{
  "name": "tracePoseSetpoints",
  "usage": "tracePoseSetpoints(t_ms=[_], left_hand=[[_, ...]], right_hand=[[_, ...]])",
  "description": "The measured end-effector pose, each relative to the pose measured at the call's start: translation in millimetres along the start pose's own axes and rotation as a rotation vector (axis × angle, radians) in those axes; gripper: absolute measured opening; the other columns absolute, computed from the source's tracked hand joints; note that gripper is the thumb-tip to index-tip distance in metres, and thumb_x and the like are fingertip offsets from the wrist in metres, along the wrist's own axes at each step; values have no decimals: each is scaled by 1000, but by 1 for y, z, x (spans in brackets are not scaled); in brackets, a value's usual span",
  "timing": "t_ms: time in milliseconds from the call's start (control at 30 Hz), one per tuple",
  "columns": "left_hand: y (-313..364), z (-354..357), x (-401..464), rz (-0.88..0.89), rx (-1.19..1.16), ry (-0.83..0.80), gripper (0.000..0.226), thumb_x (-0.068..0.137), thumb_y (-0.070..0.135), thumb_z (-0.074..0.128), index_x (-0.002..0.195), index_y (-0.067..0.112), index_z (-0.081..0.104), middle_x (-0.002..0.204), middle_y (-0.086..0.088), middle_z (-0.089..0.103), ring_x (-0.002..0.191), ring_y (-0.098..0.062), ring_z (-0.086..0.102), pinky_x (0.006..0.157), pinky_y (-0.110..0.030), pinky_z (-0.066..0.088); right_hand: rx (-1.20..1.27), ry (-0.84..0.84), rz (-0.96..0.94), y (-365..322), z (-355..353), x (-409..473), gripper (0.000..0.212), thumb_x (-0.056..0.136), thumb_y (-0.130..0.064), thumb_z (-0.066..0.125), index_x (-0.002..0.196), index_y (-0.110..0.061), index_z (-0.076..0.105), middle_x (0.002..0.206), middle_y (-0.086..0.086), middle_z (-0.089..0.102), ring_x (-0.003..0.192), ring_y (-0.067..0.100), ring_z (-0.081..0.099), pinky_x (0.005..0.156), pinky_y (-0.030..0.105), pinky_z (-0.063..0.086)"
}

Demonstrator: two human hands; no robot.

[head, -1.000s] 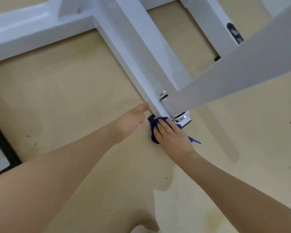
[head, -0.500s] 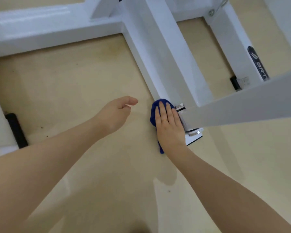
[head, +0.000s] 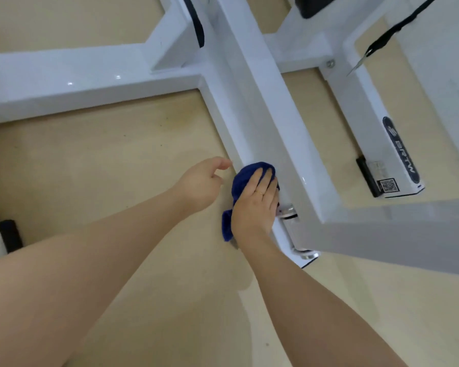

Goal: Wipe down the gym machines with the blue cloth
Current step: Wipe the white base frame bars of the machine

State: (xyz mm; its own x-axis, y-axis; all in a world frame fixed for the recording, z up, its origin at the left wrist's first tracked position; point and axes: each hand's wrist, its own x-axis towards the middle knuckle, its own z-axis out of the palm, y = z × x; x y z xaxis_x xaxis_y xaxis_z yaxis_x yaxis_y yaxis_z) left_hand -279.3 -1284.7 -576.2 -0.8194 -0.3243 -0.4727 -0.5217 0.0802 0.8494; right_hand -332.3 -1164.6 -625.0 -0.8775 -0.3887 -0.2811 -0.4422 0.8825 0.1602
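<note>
The blue cloth (head: 243,178) is bunched against the side of a white floor beam (head: 260,123) of the gym machine, just above a metal bolt joint (head: 288,211). My right hand (head: 257,202) lies flat on the cloth with straight fingers and presses it to the beam; a tail of cloth hangs below the palm. My left hand (head: 200,185) hovers to the left of the cloth, fingers loosely curled, holding nothing, its fingertips close to the beam's edge.
A white cross beam (head: 64,80) runs left along the beige floor (head: 104,168). A second white beam (head: 376,133) with a black label and QR sticker lies to the right. A grey slanted bar (head: 395,234) crosses above the joint. A black foot (head: 10,235) sits at the left edge.
My right hand has slid the cloth up the beam, from its end bracket past the bolt joint. My left hand has come off the beam and hovers beside it.
</note>
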Motion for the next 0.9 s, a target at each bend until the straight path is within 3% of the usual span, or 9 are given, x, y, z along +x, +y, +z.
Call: tracePoseSetpoints(t_ms=[67,133,300,400,500,633,700,800,900], left_hand=[[12,-2,15,79,65,-34,54,92,-5,29,141,16,38,140,-3,44,121,-13,47,90,-12,32],[20,-6,28,183,230,-90,56,92,-7,29,145,12,29,151,-6,29,136,-15,31,99,-10,22],[18,-30,67,303,1071,-156,63,94,4,26,149,16,0,157,-3,-12,145,-18,-9,116,-29,-2],[13,-43,85,413,1314,-178,62,95,6,23,149,17,-6,157,-4,-14,144,-20,-12,117,-34,-4],[7,-55,97,483,1344,-246,66,94,3,24,148,21,-9,156,-1,-16,144,-18,-11,116,-31,-5],[12,-67,106,490,1284,-340,73,92,-4,26,148,28,-7,156,6,-17,144,-14,-10,117,-29,15],[15,-74,110,500,1277,-385,75,91,-5,27,148,32,-5,156,7,-17,144,-15,-10,115,-29,15],[21,-81,113,547,1271,-409,79,89,-6,27,147,38,-3,155,5,-18,144,-19,-14,116,-30,0],[25,-85,114,456,1063,-410,72,90,-3,28,148,34,6,156,2,-17,144,-14,-13,113,-23,5]], right_hand=[[40,-3,73,-14,-7,21,91,93,-34,52,146,-2,-16,156,18,-9,144,32,-3,117,39,-3],[41,-11,98,-16,-7,20,91,93,-34,52,146,-2,-14,156,18,-7,145,32,0,118,39,0],[25,82,109,4,9,-13,99,71,-20,77,144,7,16,146,27,33,132,38,39,109,42,32],[36,2,109,-9,-3,17,89,93,-30,53,145,4,-11,155,24,4,143,36,12,117,39,8],[73,-26,83,-27,-18,47,86,96,-36,47,146,0,-13,156,18,-5,144,32,3,116,38,0],[65,94,87,-15,-4,21,99,66,-33,82,141,3,28,141,24,41,125,39,46,105,45,36],[62,71,125,-8,2,7,103,57,-31,87,136,4,32,135,24,49,118,40,53,99,48,41],[78,95,145,-24,-12,31,99,72,-33,78,144,3,22,147,25,32,132,41,37,109,49,28],[151,2,70,-52,-31,71,89,92,-41,50,148,-5,-9,158,13,-3,144,30,4,117,40,1]])
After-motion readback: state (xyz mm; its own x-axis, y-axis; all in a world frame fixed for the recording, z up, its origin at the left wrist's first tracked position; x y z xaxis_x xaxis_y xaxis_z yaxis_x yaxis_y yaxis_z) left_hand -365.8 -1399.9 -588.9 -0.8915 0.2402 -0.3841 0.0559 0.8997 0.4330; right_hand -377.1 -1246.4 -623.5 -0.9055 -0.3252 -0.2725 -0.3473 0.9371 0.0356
